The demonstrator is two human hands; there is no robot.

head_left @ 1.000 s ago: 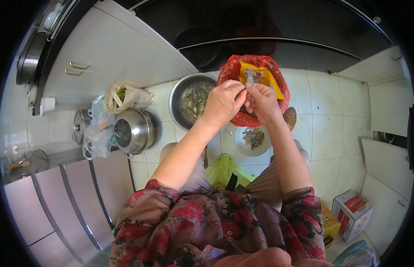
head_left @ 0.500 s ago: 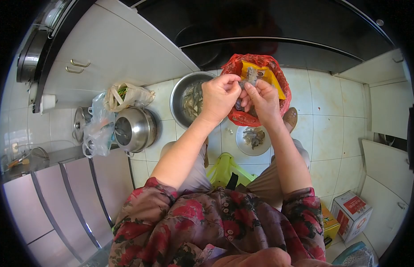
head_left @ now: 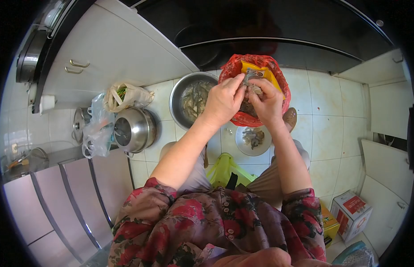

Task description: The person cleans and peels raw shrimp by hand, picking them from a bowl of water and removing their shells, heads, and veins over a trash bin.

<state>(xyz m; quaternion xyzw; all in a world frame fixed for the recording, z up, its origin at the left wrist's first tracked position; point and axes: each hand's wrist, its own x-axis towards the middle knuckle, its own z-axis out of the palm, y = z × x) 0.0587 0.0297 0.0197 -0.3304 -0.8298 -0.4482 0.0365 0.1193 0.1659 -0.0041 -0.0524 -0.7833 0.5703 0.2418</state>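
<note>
Both hands meet over a bin lined with a red plastic bag (head_left: pixel 285 84). My left hand (head_left: pixel 224 99) pinches a grey shrimp (head_left: pixel 249 76) from the left, its fingertips close together. On the other side my right hand (head_left: pixel 267 101) has its thumb and fingers closed on the same shrimp, which they partly cover. Left of the hands, a metal basin (head_left: pixel 175 106) contains several grey shrimp (head_left: pixel 194 99) in liquid. Below them a white plate (head_left: pixel 251 152) carries a small pile of shrimp pieces (head_left: pixel 253 137). A yellow packet (head_left: pixel 274 80) lies inside the red bag.
A lidded steel pot (head_left: pixel 135 128), a cloth bag with greens (head_left: pixel 127 98) and a clear plastic bag (head_left: pixel 98 129) stand at left. My knees flank a green plastic stool (head_left: pixel 225 168). Cardboard boxes (head_left: pixel 351 212) are at lower right. A black cabinet front (head_left: pixel 269 46) runs behind the bin.
My right hand has turned inward, its fingers now curled lower around the shrimp. My left hand has shifted slightly right, its fingertips pointing up. The shrimp has changed its angle between them.
</note>
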